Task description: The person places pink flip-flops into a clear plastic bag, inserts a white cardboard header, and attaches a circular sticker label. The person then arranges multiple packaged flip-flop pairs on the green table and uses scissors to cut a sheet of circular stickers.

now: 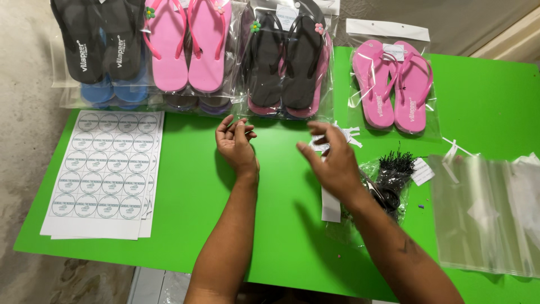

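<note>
Head view, looking down on a green tabletop [270, 236]. The left hand [236, 143] rests palm up with fingers loosely curled, its grip empty, just below a bagged pair of black sandals [287, 59]. The right hand [332, 160] hovers palm down, fingers spread; whether it holds anything cannot be told. Small white paper tags [346, 135] lie just beyond its fingertips.
</note>
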